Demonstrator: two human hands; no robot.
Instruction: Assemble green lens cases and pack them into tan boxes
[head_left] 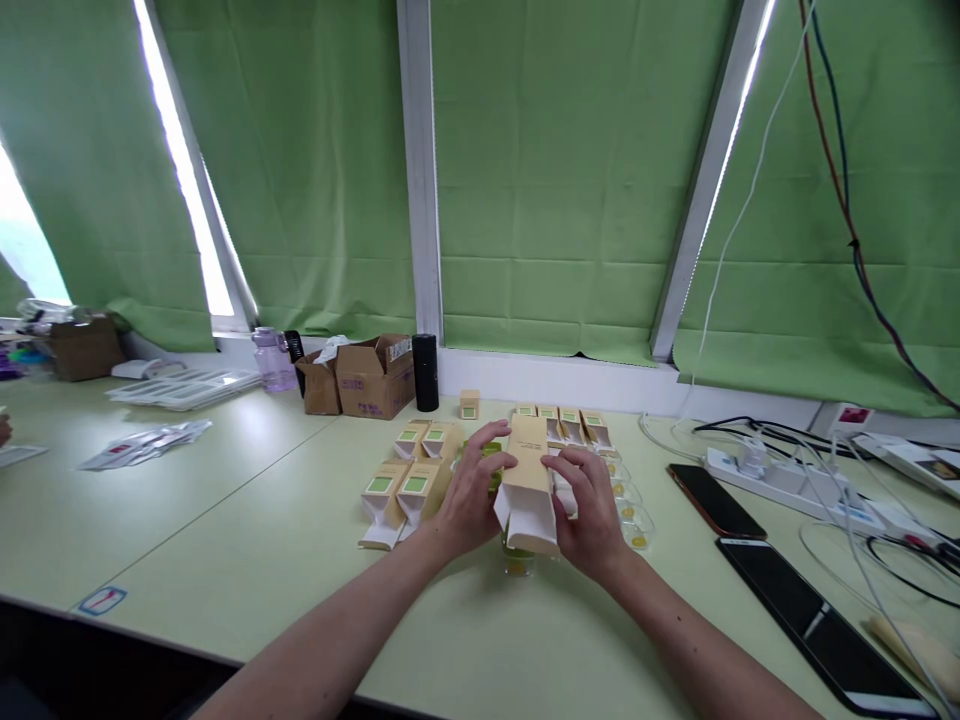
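Observation:
Between my two hands is a small tan cardboard box (528, 452), its white-lined flaps open toward me. My left hand (471, 497) grips its left side with bent fingers. On the opposite side, my right hand (589, 512) closes its thumb and fingers on the box. Left of my left hand stand more tan boxes (424, 478) with green labels, the front ones with open flaps. Beyond my hands is a row of similar boxes (571, 424). Clear plastic cups with yellow bits (636, 520) sit by my right hand, and another clear cup (517, 563) is below the held box.
Right on the table (225, 560) lie a phone (716, 500), a tablet-like black device (817, 620) and a power strip (795, 487) with tangled cables. Along the back are brown cartons (375, 377), a black cylinder (425, 372) and a purple bottle (275, 360). Another person's hand (4, 428) shows at far left.

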